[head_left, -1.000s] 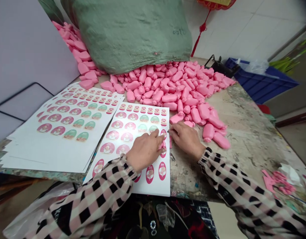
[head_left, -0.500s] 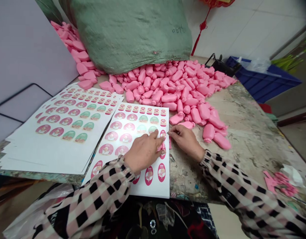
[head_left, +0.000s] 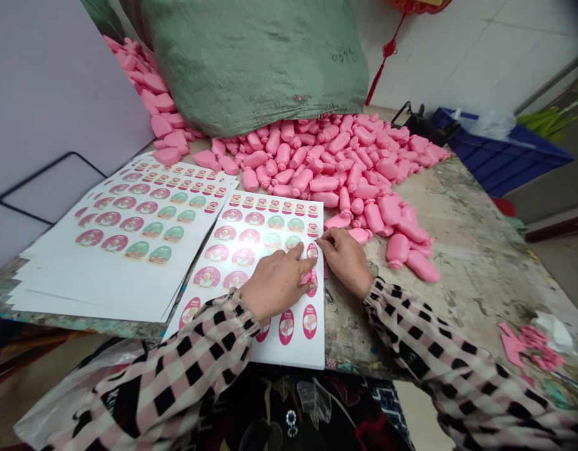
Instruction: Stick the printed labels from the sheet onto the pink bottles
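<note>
My left hand (head_left: pixel 277 282) lies over the right side of a sticker sheet (head_left: pixel 289 354). A small pink bottle (head_left: pixel 308 277), mostly hidden, shows between its thumb and forefinger. At the sheet's right edge my right hand (head_left: pixel 348 260) is closed in a pinch, its fingertips beside an oval pink sticker (head_left: pixel 312 251). A small dark tip shows at those fingertips; what it belongs to is hidden. Printed rows of pink and green labels cover the sheet, with more ovals (head_left: pixel 310 321) below my left hand.
Several more sticker sheets (head_left: pixel 105 288) lie fanned out to the left. Behind them spreads a large heap of pink bottles (head_left: pixel 317 166), under a green sack (head_left: pixel 261 69). A blue crate (head_left: pixel 500 163) stands at the right, and pink scraps (head_left: pixel 533 347) lie near the table's right edge.
The view has shifted slightly, so the table appears a little further right. My right hand stays pinched at the sheet's edge, its wrist drawn slightly left; my left hand keeps its place on the sheet.
</note>
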